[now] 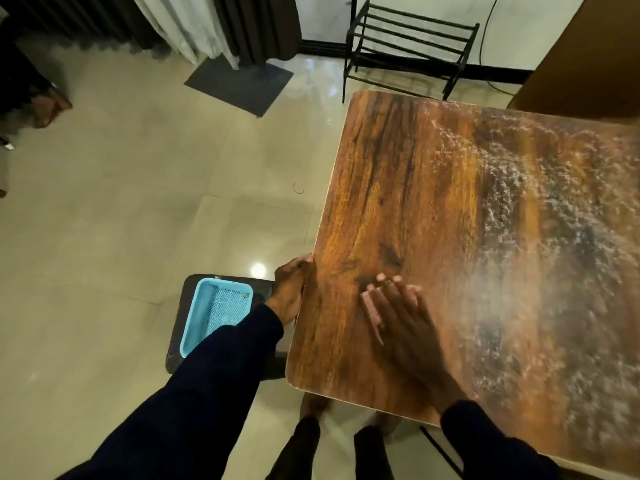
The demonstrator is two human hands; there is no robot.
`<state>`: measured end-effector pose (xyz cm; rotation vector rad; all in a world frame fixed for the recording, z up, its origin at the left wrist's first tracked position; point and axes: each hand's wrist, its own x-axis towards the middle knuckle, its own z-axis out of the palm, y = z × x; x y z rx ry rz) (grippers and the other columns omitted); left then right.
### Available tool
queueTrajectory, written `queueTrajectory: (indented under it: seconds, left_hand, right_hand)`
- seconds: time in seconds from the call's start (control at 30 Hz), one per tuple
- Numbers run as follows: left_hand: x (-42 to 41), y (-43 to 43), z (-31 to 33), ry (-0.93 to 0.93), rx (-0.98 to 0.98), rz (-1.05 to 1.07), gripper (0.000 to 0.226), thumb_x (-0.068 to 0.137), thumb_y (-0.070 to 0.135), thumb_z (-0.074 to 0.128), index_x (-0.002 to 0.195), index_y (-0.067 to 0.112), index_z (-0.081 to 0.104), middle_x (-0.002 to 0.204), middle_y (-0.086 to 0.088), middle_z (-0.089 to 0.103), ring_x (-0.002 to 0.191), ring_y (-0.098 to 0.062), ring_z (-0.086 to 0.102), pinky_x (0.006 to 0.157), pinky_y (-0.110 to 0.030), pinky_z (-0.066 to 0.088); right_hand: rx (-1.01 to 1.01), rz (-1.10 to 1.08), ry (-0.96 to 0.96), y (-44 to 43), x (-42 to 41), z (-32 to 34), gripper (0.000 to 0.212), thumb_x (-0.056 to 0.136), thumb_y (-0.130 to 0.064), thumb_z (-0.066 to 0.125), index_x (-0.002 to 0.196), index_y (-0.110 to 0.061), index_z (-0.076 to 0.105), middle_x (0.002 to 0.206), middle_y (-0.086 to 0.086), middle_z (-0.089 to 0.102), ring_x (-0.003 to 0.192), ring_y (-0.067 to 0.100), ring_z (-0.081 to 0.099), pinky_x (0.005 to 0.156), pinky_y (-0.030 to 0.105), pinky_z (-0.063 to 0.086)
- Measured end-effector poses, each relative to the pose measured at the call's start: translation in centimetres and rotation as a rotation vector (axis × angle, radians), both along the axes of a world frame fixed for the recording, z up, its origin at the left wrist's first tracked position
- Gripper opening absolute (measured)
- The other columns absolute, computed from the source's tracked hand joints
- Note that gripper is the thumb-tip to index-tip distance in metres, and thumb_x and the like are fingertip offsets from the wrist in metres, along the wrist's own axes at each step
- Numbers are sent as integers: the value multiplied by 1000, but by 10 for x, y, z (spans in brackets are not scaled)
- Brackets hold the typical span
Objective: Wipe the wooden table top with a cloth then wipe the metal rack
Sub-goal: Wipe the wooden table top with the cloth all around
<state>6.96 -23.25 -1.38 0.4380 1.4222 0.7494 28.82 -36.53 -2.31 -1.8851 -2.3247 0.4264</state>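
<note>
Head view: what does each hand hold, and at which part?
Left hand grips the wooden table at its left edge. Right hand lies flat on top, blurred.

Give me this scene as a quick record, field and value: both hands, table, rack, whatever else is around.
table: wooden; whitish speckled film on its right part
left hand: grips the table's left edge
right hand: flat on the table top, fingers straight, blurred
pale strip: by the right fingers, too blurred to name
rack: black metal, standing beyond the table
tray: blue, on a dark stand left of the table
mat: dark, left of the rack
</note>
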Motion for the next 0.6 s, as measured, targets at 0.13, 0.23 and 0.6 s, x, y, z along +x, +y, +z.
queueTrajectory:
  seconds: [0.13,0.23,0.6]
  left_hand:
    - [-20,-14,1,4,-16,-161,37,104,33,53,118,5,71,123,-17,70,111,-32,64,82,-32,55]
    - [-30,-27,2,-43,-68,-228,49,108,47,32,129,14,62,130,-11,66,120,-29,61,96,-37,50]
    - [-48,-67,8,-20,-47,-305,48,108,40,39,133,5,60,131,-16,65,120,-32,61,95,-38,51]
  right_hand:
    - [30,-288,-18,66,7,6,62,114,-44,15,165,-16,38,175,13,28,164,38,21,131,65,15]
    - [52,-312,1,99,-40,4,55,114,-37,29,166,-20,35,177,9,24,165,35,15,132,64,11]
    - [0,-69,-47,-64,-64,-5,58,112,-35,29,167,-17,34,178,12,20,166,36,11,127,70,21]
